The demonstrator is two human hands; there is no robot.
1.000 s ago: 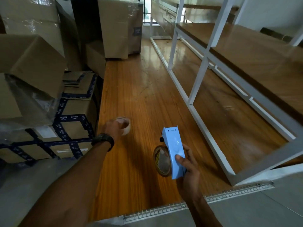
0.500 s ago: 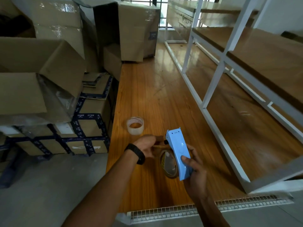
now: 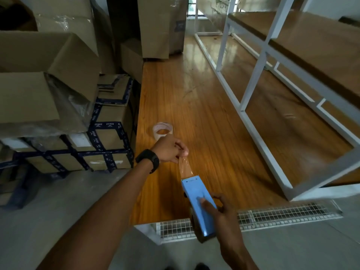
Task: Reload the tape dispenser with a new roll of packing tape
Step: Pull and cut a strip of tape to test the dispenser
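Note:
My right hand (image 3: 216, 211) grips a light blue tape dispenser (image 3: 196, 199) from its right side, held above the near end of a wooden table (image 3: 194, 106). The roll loaded in it is mostly hidden under the blue body. A clear brownish strip of tape (image 3: 185, 168) runs from the dispenser's toothed front edge up to my left hand (image 3: 169, 149), which pinches the strip's end. An almost empty whitish tape core (image 3: 162, 130) lies flat on the table just beyond my left hand.
Stacked cardboard boxes (image 3: 58, 94), some strapped with dark blue tape, crowd the table's left side and far end. A white metal shelf frame (image 3: 253, 78) with wooden boards runs along the right. A wire mesh strip (image 3: 272, 215) edges the near side.
My left hand let go of the whitish core on the table, came to the dispenser's front and pulled out a strip of tape. The dispenser moved nearer to me.

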